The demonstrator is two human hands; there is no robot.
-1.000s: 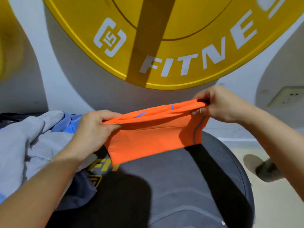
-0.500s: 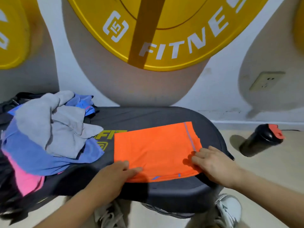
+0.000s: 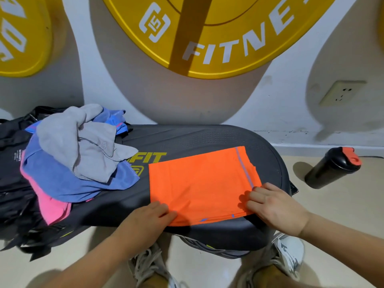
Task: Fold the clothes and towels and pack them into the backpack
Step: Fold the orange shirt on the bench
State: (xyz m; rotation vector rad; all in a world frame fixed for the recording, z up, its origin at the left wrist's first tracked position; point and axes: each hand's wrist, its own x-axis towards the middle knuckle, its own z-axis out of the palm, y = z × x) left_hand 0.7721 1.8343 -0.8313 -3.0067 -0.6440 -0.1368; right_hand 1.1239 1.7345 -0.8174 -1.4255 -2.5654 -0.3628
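we find the orange garment (image 3: 199, 183) folded flat on the black bench (image 3: 207, 136). left hand (image 3: 145, 219) presses its near corner, fingers straight. right hand (image 3: 274, 208) sits at its edge, grip unclear. the heap (image 3: 79, 154) beside the backpack (image 3: 12, 161) lies unfolded; packing, we judge, not begun.

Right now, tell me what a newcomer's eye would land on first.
The orange garment lies flat on the dark bench, left hand and right hand on its near corners. A yellow plate fills the wall above; a pile of grey, blue and pink cloths covers the bench's left end.

Gym: yellow weight-plate wall sign (image 3: 207, 38)
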